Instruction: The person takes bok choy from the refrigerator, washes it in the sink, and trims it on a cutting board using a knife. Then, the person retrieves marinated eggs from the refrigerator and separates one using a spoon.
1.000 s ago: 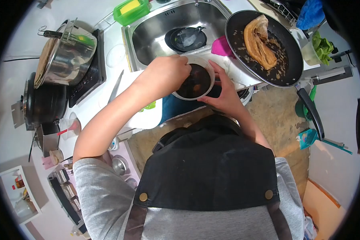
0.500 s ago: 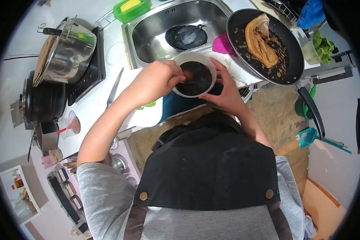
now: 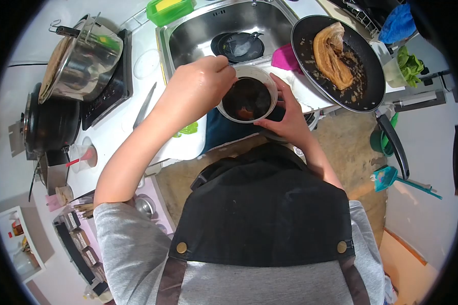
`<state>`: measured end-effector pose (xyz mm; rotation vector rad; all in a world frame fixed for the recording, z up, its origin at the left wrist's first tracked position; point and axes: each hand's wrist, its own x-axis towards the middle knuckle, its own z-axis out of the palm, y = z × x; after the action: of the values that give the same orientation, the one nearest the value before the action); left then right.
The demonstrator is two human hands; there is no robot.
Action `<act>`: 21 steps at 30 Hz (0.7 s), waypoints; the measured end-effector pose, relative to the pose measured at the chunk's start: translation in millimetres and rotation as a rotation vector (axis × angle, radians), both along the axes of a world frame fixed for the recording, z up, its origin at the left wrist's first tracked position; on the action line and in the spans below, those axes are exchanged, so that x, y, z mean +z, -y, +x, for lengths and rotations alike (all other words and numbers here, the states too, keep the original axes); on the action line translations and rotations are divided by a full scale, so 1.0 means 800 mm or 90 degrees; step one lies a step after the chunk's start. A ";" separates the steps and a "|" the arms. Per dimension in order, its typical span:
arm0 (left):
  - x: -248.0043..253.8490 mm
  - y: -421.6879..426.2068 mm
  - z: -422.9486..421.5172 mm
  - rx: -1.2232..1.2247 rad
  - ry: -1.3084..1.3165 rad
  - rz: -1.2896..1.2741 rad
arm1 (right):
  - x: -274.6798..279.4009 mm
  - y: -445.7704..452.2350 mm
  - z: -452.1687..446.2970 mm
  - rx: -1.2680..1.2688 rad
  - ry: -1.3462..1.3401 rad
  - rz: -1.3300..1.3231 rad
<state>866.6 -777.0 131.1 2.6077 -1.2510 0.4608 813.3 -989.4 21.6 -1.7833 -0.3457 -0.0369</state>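
A round whitish tub point(image 3: 247, 96) of dark liquid is tilted toward me at the counter's front edge, with a small reddish-brown patch showing in the liquid. My right hand point(image 3: 289, 113) grips its right side, thumb low and fingers round the rim. Over the tub's left rim, my left hand point(image 3: 204, 84) has its fingers pinched together; what they hold is hidden. Left of the tub lies a white cutting board point(image 3: 188, 146) bearing bright green pieces point(image 3: 189, 129), partly behind my left forearm.
A knife point(image 3: 145, 105) lies left of the board. Behind is the sink point(image 3: 198, 40) with black dishes point(image 3: 239, 47). To the right, a pan point(image 3: 364, 76) holds browned meat, its handle jutting past the counter. Pots point(image 3: 89, 66) stand at left, near a plastic cup point(image 3: 89, 155).
My left hand has moved up and away from the liquid, still pinched. The reddish-brown patch now shows near the tub's lower side. My right hand keeps its grip on the tub.
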 end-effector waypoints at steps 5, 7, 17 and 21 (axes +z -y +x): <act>-0.026 0.004 0.008 -0.019 0.016 0.055 | -0.008 0.002 0.001 -0.001 0.008 0.005; -0.034 0.004 0.011 -0.006 0.006 0.051 | -0.009 0.001 0.001 -0.003 0.007 0.006; -0.045 0.014 0.018 -0.001 -0.088 -0.012 | -0.007 0.001 0.002 0.000 0.007 0.008; -0.050 0.020 0.018 -0.010 -0.091 0.010 | -0.007 0.000 0.003 0.003 0.008 0.016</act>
<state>881.3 -793.3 91.5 2.5897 -1.2323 0.2574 815.6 -989.8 15.8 -1.7586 -0.3564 -0.0484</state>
